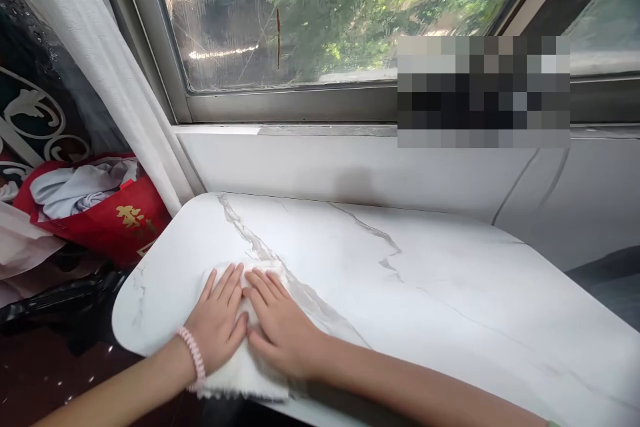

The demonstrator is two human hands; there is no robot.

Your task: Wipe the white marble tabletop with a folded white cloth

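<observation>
A smooth white table (450, 293) with rounded corners is showing grey, marble-like veins. Near its left end, a soft white cloth (250, 377) with a scalloped hem is lying flat, reaching the near edge. The left hand (219, 323) and right hand (280, 330) are pressing flat on it, fingers slightly spread, a bumpy pink bracelet (196, 355) circling the left wrist.

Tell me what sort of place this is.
Most likely a room in a home, though little of it shows: a white marble-patterned table stands just below a large window, and a red bag with pale cloth in it is at the left.
</observation>
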